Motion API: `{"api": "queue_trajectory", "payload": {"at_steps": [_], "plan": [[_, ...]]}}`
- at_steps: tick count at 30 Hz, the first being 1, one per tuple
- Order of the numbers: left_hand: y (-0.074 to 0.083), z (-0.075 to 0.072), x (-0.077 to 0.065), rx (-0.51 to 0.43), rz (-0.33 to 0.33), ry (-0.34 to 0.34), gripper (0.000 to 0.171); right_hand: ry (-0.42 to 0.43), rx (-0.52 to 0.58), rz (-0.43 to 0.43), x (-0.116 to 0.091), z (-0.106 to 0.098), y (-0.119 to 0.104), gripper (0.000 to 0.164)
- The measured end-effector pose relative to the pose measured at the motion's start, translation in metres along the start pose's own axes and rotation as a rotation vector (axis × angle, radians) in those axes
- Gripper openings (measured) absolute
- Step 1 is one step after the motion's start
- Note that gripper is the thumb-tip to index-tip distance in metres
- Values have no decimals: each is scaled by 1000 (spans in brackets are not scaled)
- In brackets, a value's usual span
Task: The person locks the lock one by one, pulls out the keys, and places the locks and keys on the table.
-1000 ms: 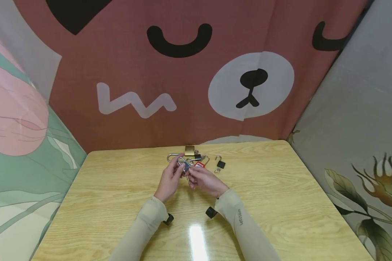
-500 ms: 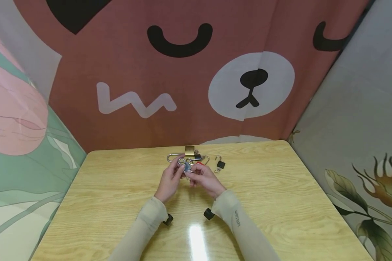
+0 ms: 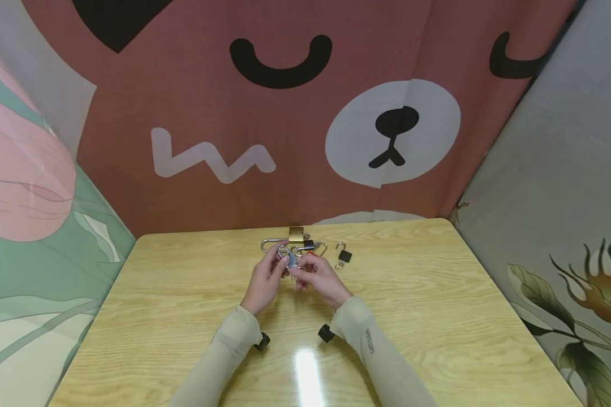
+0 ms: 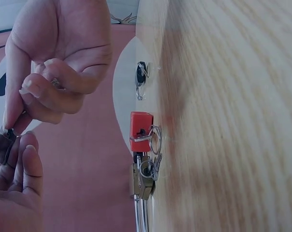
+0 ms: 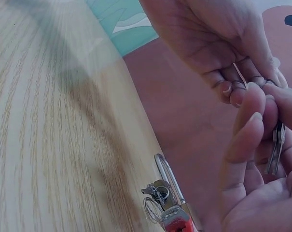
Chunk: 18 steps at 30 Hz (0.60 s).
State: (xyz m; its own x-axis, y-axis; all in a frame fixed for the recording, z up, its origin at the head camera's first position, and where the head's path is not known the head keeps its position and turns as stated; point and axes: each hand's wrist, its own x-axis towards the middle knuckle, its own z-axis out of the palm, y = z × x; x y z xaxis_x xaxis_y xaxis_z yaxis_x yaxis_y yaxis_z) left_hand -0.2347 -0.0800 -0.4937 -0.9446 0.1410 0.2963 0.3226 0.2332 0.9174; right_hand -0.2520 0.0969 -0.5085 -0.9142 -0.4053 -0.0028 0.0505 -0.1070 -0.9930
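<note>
The wooden bench (image 3: 183,299) sits as it did a second ago, and near its far edge two hands meet. The left hand (image 3: 262,282) keeps its place; the right hand (image 3: 325,278) has shifted and turned slightly, its thumb now lower. Since half a second ago, both are almost still. The brass padlock (image 3: 296,234) at the far edge is unmoved. The red padlock (image 4: 141,130) showed its labelled face to the head camera a second ago; now the right hand hides all but a sliver there. The blue padlock (image 3: 292,260) is raised above the bench, grasped in the left hand's fingers. The black padlock (image 3: 345,256) lies unchanged to the right. Smallest, a metal piece (image 4: 8,131), perhaps a key, is seemingly pinched in the right hand's fingers.
</note>
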Motion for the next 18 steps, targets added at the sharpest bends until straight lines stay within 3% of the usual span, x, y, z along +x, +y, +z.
{"api": "queue_trajectory", "payload": {"at_steps": [12, 18], "plan": [[0, -14, 4, 23, 10, 35, 35, 4, -87, 68, -8, -13, 5, 13], [29, -15, -3, 43, 1, 17, 37, 4, -168, 70, -12, -15, 5, 15]]}}
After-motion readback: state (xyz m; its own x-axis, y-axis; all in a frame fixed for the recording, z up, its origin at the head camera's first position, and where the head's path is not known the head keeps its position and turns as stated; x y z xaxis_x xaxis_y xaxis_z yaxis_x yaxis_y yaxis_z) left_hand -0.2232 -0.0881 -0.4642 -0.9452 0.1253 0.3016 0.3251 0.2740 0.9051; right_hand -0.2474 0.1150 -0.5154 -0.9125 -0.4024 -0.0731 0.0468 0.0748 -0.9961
